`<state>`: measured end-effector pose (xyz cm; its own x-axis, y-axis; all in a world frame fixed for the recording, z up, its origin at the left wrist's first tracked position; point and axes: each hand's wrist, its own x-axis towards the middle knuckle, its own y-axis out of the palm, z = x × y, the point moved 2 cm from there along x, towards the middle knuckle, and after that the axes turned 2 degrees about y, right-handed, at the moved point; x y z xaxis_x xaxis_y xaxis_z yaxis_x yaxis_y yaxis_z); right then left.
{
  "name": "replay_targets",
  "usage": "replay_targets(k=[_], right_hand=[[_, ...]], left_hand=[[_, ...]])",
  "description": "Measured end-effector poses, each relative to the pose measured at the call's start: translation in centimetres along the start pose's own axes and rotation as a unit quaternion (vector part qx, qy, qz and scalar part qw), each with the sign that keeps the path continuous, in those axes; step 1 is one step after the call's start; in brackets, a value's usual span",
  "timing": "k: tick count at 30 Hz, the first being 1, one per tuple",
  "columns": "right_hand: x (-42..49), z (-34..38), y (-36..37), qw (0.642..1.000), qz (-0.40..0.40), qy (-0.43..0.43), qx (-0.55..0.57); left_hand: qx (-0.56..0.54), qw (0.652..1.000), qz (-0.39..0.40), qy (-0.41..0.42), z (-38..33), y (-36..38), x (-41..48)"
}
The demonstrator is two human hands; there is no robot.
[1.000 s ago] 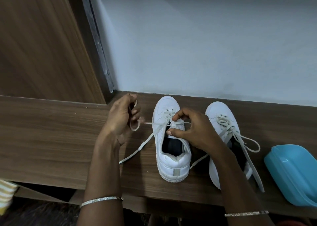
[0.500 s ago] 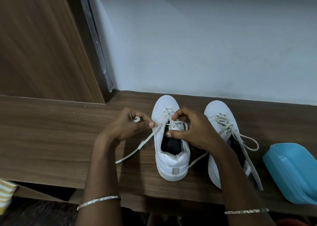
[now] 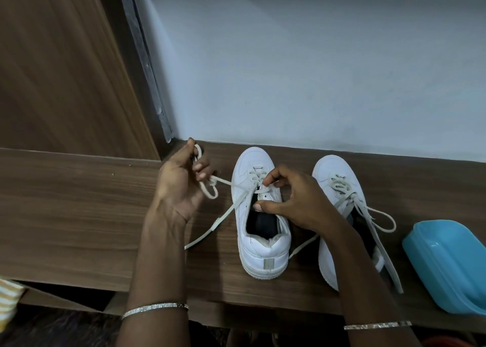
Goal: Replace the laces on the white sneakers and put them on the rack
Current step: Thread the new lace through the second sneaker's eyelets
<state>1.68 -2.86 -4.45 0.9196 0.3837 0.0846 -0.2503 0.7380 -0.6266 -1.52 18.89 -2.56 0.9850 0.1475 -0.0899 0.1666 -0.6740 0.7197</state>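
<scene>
Two white sneakers stand toes to the wall on a wooden shelf [image 3: 65,215]. The left sneaker [image 3: 260,244] is partly laced with an off-white lace [image 3: 226,182]. My left hand [image 3: 181,181] grips a loop of that lace, wound round its fingers, to the left of the shoe. My right hand [image 3: 297,202] rests over the shoe's opening, thumb and fingers pinching the tongue and upper lace area. One free lace end trails down left on the shelf. The right sneaker [image 3: 334,186] is laced loosely, with its ends lying loose to the right.
A blue plastic container [image 3: 447,265] lies at the shelf's right edge. A pale wall [image 3: 315,70] runs behind the shoes and a wooden panel [image 3: 57,70] rises at the left. The shelf's front edge drops off near my wrists.
My left hand drew back to the left and up from the shoe, pulling the lace taut with a loop round its fingers. My right hand stayed on the shoe.
</scene>
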Motion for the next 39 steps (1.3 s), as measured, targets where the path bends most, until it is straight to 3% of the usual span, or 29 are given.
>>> replay_targets(k=[3, 6, 9, 12, 23, 27, 39], right_hand=[[0.0, -0.1, 0.0, 1.000, 0.001, 0.002, 0.001], [0.0, -0.1, 0.0, 1.000, -0.003, 0.002, 0.001], [0.1, -0.1, 0.0, 1.000, -0.006, -0.002, 0.006], [0.0, -0.1, -0.1, 1.000, -0.008, -0.011, 0.004], [0.0, -0.3, -0.5, 0.999, 0.007, -0.003, 0.034], [0.1, -0.4, -0.6, 0.998, -0.005, -0.022, 0.057], [-0.1, 0.9, 0.2, 0.978, -0.071, -0.108, -0.164]], left_hand=[[0.037, 0.999, -0.035, 0.001, -0.3, -0.5, -0.4], [0.206, 0.975, -0.078, -0.016, -0.3, -0.7, -0.7], [0.397, 0.916, -0.021, -0.052, 0.7, -0.3, -1.1], [0.470, 0.876, 0.064, -0.087, 1.6, 0.6, -1.7], [0.549, 0.830, 0.086, -0.039, 1.2, 0.8, -1.7], [0.538, 0.834, 0.103, -0.060, 1.4, 0.4, -1.2], [0.510, 0.846, 0.101, -0.121, 1.8, 0.2, -1.1]])
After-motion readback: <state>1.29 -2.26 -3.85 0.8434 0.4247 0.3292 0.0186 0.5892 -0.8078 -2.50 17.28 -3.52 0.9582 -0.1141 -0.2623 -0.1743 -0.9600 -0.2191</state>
